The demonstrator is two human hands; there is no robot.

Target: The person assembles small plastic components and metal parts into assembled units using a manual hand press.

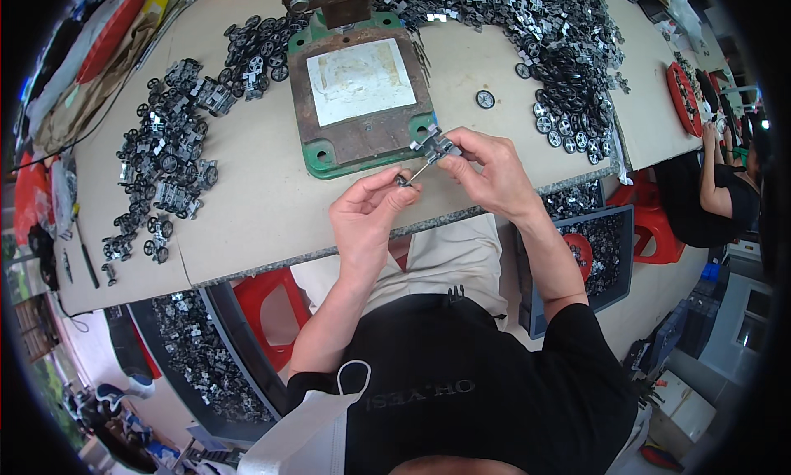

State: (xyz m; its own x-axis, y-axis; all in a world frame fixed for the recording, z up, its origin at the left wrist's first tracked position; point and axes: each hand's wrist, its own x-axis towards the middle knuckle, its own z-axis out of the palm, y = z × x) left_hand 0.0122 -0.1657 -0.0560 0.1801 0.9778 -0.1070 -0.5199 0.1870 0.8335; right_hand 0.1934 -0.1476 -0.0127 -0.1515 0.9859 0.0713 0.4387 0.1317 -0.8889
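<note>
Over the table's near edge, in front of the press base, both my hands are closed on small parts. My left hand [367, 219] pinches a small dark wheel [402, 181] between thumb and fingertips. From that wheel a thin metal axle [421, 173] runs up to a grey toy-car chassis [435, 145]. My right hand [493, 174] grips the chassis between thumb and forefinger. Whether the axle sits inside the chassis, I cannot tell. Just beyond lies the press base [362, 141], rusty brown with green corners and a whitish pad [361, 81] on top.
Wheeled chassis lie piled at the left [169, 162]. A heap of loose wheels and grey parts [564, 71] covers the far right, with a single wheel [484, 99] apart from it. Crates of parts stand below, left [272, 374] and right [622, 285]. Another person [717, 196] sits at the right.
</note>
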